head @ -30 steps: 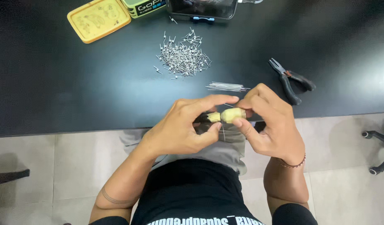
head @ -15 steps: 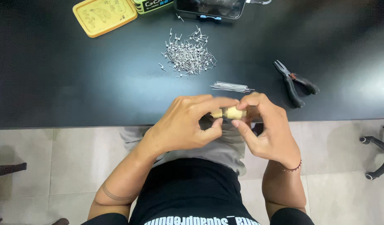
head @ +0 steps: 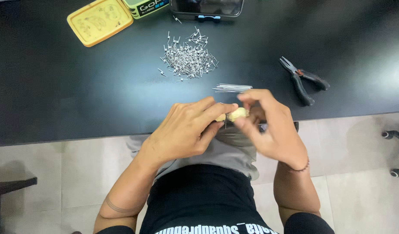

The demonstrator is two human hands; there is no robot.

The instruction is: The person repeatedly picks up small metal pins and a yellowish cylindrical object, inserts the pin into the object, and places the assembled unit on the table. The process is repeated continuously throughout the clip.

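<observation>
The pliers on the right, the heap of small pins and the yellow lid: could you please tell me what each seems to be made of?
The pliers look like dark metal with a dull finish at the pointed jaws; the black handles seem rubber or plastic coated. The heap of small pins looks like bare metal wire, silver-grey with bright glints. The yellow lid seems plastic, smooth with rounded corners, though painted tin cannot be ruled out.

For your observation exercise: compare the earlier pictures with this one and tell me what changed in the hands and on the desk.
Little changed. Both hands, left hand and right hand, keep their grip on the small yellowish piece at the desk edge; the fingers only shifted slightly. The pile of metal pins, the bundle of straight wires, the pliers and the yellow lid stayed put.
</observation>
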